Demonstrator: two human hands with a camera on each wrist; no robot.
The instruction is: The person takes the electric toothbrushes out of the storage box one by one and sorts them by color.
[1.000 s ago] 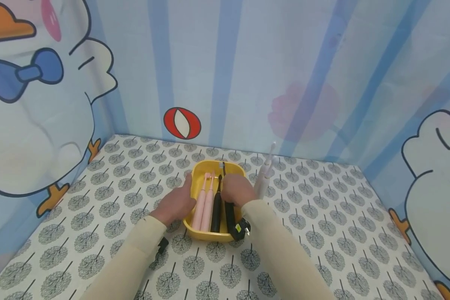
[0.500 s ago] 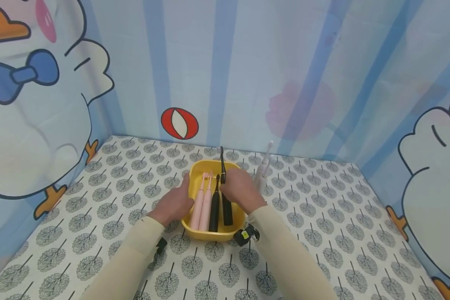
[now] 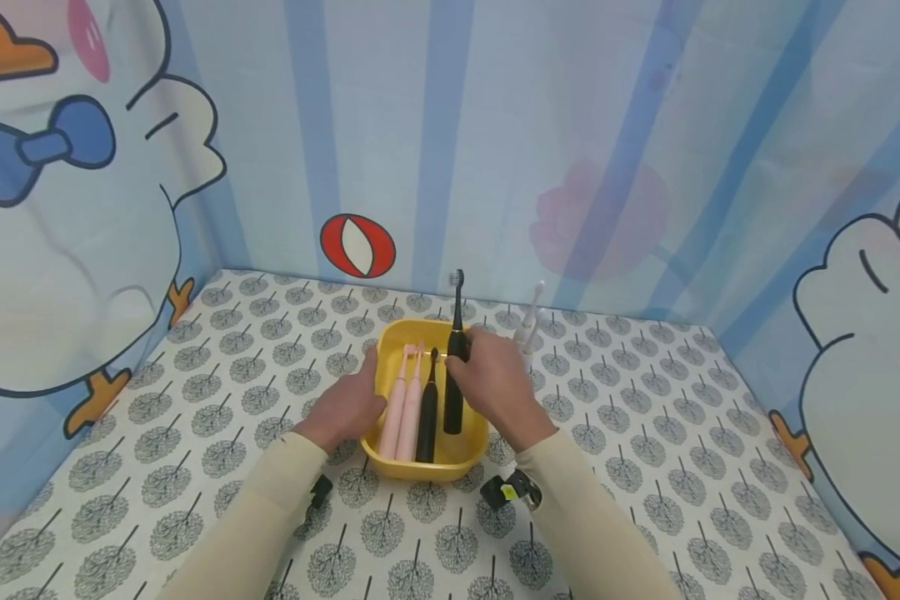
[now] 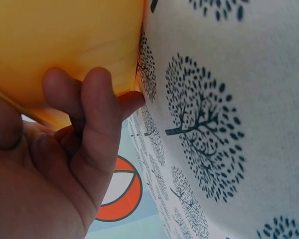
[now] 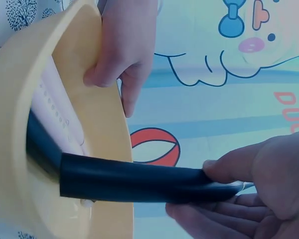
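Note:
My right hand [image 3: 498, 379] pinches a black electric toothbrush [image 3: 453, 408] by the upper handle between thumb and fingers. Its brush head points away and up, and the handle hangs over a yellow plastic bin [image 3: 420, 473]. The right wrist view shows the blunt base of this handle [image 5: 109, 177] just above the bin's opening. My left hand [image 3: 348, 404] grips the bin's left side, thumb inside the rim and fingers [image 4: 97, 104] against the outer wall. Inside the bin lie two pink electric toothbrushes [image 3: 401, 417] and a second black one [image 3: 427, 421], side by side.
Whitish electric toothbrushes [image 3: 527, 333] stand behind my right hand, partly hidden by it. A cloth with a tree print [image 3: 630, 400] covers the table. A cartoon-printed curtain [image 3: 480, 150] closes off the back and both sides.
The black toothbrush has come up off the bin's floor in my right hand, which has drawn back slightly to the right. My left hand keeps its grip on the bin.

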